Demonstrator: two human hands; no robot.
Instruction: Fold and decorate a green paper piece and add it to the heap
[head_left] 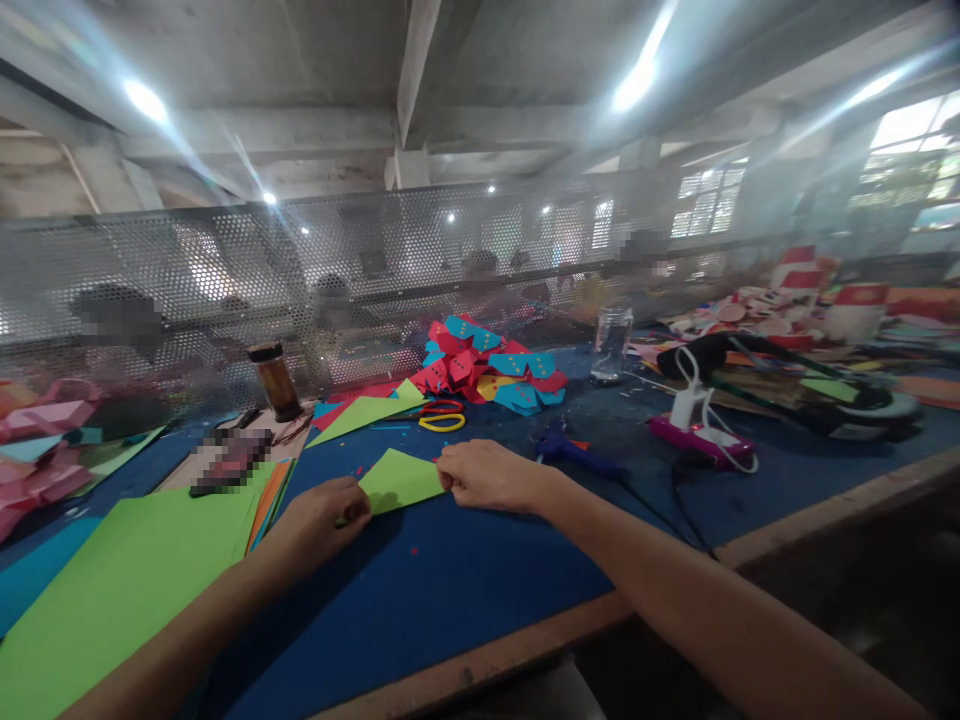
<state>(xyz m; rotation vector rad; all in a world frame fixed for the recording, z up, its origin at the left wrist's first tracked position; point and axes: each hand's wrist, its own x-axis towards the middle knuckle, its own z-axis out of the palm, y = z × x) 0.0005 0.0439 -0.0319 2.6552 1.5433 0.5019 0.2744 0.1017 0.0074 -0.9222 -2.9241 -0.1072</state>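
A folded piece of light green paper lies low over the blue table top, pinched at both ends. My left hand is closed on its left corner, fingers curled. At the right end, my right hand grips the edge between thumb and fingers. Just behind it is another green paper piece with a folded point. Scissors with red and yellow handles rest beyond my hands. Large green sheets are stacked under and beside my left forearm.
A heap of red and blue paper shapes stands at the back. To the right are a blue glue gun, a purple power strip, a glass and a black-and-green object. A dark jar stands left, before a perforated metal screen.
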